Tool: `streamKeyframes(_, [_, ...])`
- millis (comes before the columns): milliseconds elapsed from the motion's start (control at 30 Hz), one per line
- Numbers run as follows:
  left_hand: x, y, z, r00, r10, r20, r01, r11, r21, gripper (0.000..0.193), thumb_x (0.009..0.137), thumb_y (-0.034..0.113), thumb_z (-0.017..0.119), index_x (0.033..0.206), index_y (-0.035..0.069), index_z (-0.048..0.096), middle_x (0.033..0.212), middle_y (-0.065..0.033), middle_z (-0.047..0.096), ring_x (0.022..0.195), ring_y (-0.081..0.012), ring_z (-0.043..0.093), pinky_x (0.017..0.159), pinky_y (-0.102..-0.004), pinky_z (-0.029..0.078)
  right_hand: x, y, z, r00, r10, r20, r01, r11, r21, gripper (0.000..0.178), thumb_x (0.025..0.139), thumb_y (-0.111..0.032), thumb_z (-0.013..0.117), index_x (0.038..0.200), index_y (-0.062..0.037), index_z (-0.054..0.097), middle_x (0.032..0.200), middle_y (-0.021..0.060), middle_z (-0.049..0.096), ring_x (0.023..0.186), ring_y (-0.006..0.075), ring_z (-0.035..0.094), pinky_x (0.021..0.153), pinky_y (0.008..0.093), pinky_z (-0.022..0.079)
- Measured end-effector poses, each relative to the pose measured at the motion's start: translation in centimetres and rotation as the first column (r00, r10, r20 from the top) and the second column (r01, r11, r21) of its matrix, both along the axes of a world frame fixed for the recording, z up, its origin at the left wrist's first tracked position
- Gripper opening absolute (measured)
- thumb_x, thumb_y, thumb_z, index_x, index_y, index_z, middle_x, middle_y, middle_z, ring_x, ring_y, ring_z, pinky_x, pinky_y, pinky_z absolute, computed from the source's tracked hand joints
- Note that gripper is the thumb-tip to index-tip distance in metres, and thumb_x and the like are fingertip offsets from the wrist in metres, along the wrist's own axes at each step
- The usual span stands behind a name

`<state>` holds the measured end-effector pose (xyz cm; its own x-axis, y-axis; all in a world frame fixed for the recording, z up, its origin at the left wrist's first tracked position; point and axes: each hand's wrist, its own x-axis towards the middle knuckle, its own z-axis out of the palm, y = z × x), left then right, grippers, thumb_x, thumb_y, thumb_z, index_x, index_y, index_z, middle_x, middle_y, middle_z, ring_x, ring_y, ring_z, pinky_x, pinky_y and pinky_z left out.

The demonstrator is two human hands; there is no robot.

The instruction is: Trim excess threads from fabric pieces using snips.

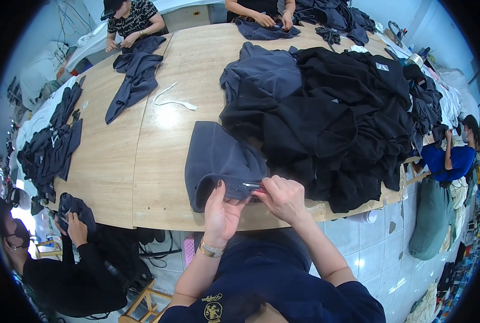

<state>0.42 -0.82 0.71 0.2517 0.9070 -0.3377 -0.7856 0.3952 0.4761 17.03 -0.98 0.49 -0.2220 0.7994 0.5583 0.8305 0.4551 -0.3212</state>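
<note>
A slate-grey garment [215,153] lies at the table's near edge, its ribbed band turned toward me. My left hand [222,211] pinches that band between thumb and fingers, palm up. In my right hand [284,198] is a pair of small thread snips [251,185], their metal blades pointing left against the ribbed band. A bit of red shows at the snips' grip; the rest is covered by my fingers. Close by on the right, a large heap of black garments [326,129] touches the grey one.
More slate-grey cloth [264,70] lies at the heap's far left. A white cord [170,102] rests on the wooden table [110,177]. Co-workers handle garments at the far side, left and right. Dark clothes [51,145] pile on the left edge. A green sack [431,220] stands on the floor.
</note>
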Motion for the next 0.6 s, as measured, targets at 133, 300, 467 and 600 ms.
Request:
streamKeyframes(133, [0.0,-0.1,0.0,1.0,0.002,-0.019,-0.002,1.0,0.008,0.026,0.097,0.024,0.037,0.112,0.007,0.05,0.113,-0.0104,0.057,0.105,-0.0225,0.056,0.089,-0.0422,0.047,0.0,0.1,0.2,1.0,0.007,-0.003,-0.007,1.0,-0.002,0.026,0.074,-0.03,0.067,0.075,-0.008,0.055,0.063,0.0037,0.049,0.051,0.0197,0.051,0.046,0.0299,0.039])
streamKeyframes(300, [0.2,-0.2,0.3,0.998,0.0,-0.061,0.003,0.999,0.038,0.029,0.096,0.026,0.041,0.115,0.004,0.046,0.115,-0.0112,0.054,0.106,-0.0235,0.053,0.092,-0.0418,0.044,0.1,-0.3,0.1,0.991,0.116,-0.066,-0.111,0.992,0.065,0.031,0.073,-0.036,0.067,0.074,-0.0082,0.053,0.059,0.0027,0.047,0.048,0.0186,0.05,0.045,0.0291,0.037])
streamKeyframes(467, [0.5,0.0,0.0,0.998,0.033,-0.062,-0.028,0.996,0.079,0.028,0.095,0.025,0.042,0.114,0.005,0.046,0.111,-0.011,0.056,0.104,-0.023,0.055,0.091,-0.0417,0.045,-0.7,-0.9,0.1,0.844,0.126,-0.522,-0.158,0.987,-0.017,0.031,0.073,-0.027,0.071,0.077,-0.0039,0.051,0.054,0.0033,0.046,0.042,0.0159,0.044,0.042,0.026,0.035])
streamKeyframes(600, [1.1,-0.4,-0.3,0.99,0.09,-0.111,-0.069,0.982,0.176,0.028,0.095,0.023,0.044,0.115,0.004,0.044,0.113,-0.0099,0.054,0.103,-0.0198,0.054,0.09,-0.0387,0.045,-2.6,-0.3,0.2,0.753,-0.151,-0.641,-0.094,0.939,-0.332,0.03,0.073,-0.02,0.072,0.082,-0.002,0.049,0.051,0.0028,0.042,0.04,0.0151,0.04,0.042,0.0246,0.034])
